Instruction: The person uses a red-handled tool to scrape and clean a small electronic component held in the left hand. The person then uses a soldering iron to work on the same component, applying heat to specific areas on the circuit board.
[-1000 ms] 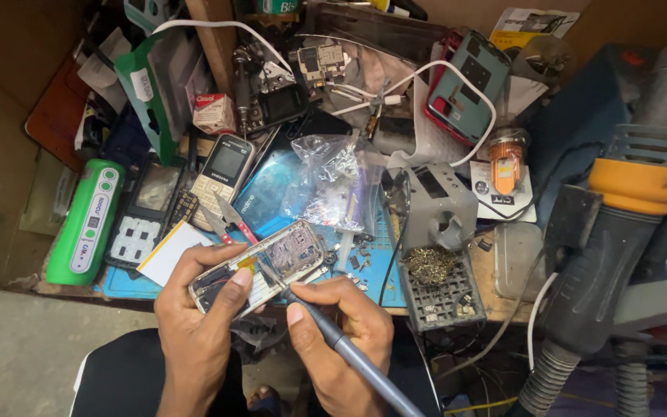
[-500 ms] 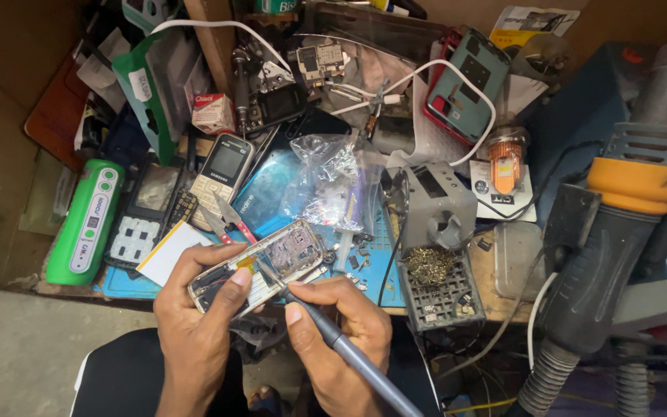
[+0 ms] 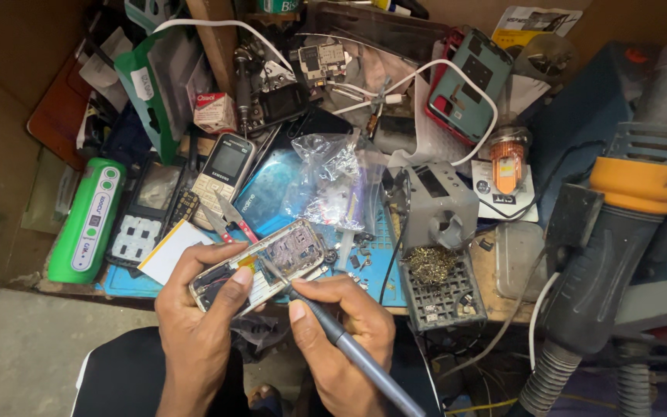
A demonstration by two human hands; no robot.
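The left hand (image 3: 194,324) pinches an opened phone body (image 3: 260,265) by its near long edge, thumb on top and fingers curled beneath; this grip holds the flat, rectangular shell tilted just above the near edge of the table (image 3: 496,270). The shell is silvery metal with a bared circuit board inside, dull and finely patterned. The right hand (image 3: 341,340) has its grip closed around a soldering iron (image 3: 349,347), a slim grey-blue handle with a thin metal tip that touches the board just beyond the left thumb. Directly past the left grip lie a white card (image 3: 170,251) and red-handled cutters (image 3: 233,220) on a blue mat (image 3: 364,266). Farther out sit a keypad phone (image 3: 221,170), a crinkled clear plastic bag (image 3: 333,181) and a glossy green rounded case (image 3: 86,220). To the right of the right grip stands a grey iron stand (image 3: 438,205) with a tangle of brass wool (image 3: 430,265), and a hot-air gun (image 3: 619,247) with an orange collar. The table is worn wood, crowded; the floor (image 3: 25,347) below is bare grey concrete.
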